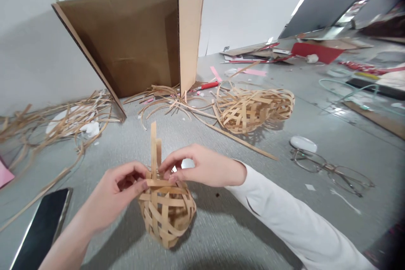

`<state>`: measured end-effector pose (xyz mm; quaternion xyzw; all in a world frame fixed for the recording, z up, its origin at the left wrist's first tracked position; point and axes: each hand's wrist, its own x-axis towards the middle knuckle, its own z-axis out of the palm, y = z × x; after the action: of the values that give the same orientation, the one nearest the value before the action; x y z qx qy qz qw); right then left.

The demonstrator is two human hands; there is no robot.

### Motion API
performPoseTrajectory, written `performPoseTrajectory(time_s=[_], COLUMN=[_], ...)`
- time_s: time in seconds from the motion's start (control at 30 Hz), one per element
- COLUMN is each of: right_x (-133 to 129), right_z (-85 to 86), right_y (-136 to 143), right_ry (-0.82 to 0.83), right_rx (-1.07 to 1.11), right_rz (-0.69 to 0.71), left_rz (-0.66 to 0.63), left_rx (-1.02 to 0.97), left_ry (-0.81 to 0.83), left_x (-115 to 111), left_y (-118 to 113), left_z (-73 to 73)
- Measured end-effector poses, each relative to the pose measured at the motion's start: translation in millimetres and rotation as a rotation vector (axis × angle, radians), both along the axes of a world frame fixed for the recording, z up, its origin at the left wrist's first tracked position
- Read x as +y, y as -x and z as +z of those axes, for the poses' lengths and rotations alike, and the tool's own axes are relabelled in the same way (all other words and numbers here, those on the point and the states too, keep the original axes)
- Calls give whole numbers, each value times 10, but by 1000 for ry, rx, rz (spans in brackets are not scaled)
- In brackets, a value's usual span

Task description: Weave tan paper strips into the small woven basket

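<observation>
A small open-weave basket of tan strips [166, 215] rests on the grey table in front of me. Its upper left rim is pinched between the thumb and fingers of my left hand [122, 187]. On the rim's right side, my right hand [190, 164] holds the basket's strips between thumb and fingers. Two strip ends [154, 145] stand upright from the rim between my hands. Beyond my right hand, a longer woven piece [253, 107] lies on its side.
An open cardboard box [126, 46] stands at the back. Loose strips [69, 122] lie at left, near a phone [44, 228]. Eyeglasses [329, 166] and a white oval object [303, 144] are at right. A red-handled tool [209, 85] lies by the box.
</observation>
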<state>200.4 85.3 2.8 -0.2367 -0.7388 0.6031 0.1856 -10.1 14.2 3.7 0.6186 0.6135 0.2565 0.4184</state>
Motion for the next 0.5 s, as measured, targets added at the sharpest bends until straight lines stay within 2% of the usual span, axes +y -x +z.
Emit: performPoseTrajectory(time_s=[0.2, 0.3, 0.4, 0.5], right_x=[-14, -17, -66, -242], right_z=[-134, -123, -52, -84], right_y=[68, 92, 66, 9], right_ry=[-105, -122, -216, -437], right_rx=[-41, -52, -35, 29], right_rz=[-3, -54, -177, -391], left_rz=[7, 39, 114, 210], left_rx=[-6, -6, -11, -26], left_ry=[61, 57, 0, -54], left_x=[18, 24, 34, 56], left_y=[-20, 6, 53, 94], left_z=[-29, -62, -101, -140])
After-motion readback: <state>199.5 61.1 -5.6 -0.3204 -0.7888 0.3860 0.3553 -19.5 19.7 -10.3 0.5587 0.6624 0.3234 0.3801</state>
